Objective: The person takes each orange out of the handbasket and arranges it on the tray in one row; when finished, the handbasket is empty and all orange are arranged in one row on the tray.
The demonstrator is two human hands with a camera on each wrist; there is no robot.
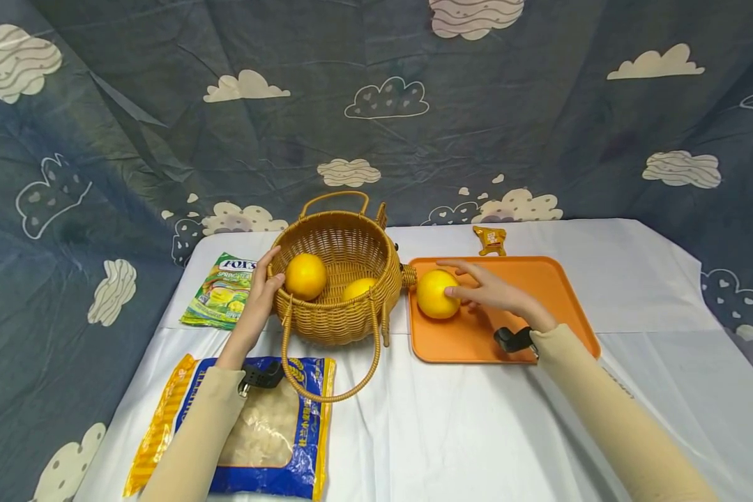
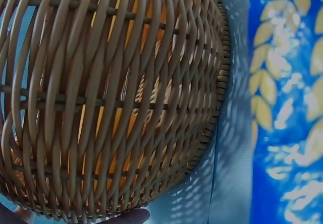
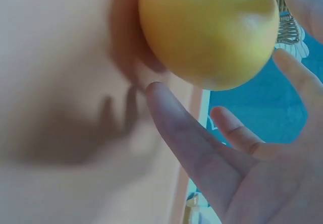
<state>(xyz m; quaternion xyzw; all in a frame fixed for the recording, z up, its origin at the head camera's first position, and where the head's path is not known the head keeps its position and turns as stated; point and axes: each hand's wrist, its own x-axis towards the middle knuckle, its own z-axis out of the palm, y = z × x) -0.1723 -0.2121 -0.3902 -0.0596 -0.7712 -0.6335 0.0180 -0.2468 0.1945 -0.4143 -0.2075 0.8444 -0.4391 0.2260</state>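
My left hand (image 1: 259, 296) grips the left rim of a wicker basket (image 1: 332, 324). Two yellow-orange oranges lie inside it, one orange (image 1: 306, 277) at the left and another orange (image 1: 358, 288) partly hidden behind the front rim. The left wrist view is filled by the basket's woven side (image 2: 111, 98), with fingertips at the bottom edge. On the orange plastic tray (image 1: 508, 341) sits a third orange (image 1: 438, 294). My right hand (image 1: 492, 289) reaches around its right side, fingers spread; in the right wrist view the fingers (image 3: 176, 113) are spread below and beside that orange (image 3: 212, 32).
A green Fox's candy bag (image 1: 219, 296) lies left of the basket. Nearer, a blue and yellow food bag (image 1: 270, 425) lies under my left forearm, the basket's front handle (image 1: 329, 399) overlapping it. Behind the tray is a small brown wrapped snack (image 1: 491, 240). A patterned cloth hangs behind the table.
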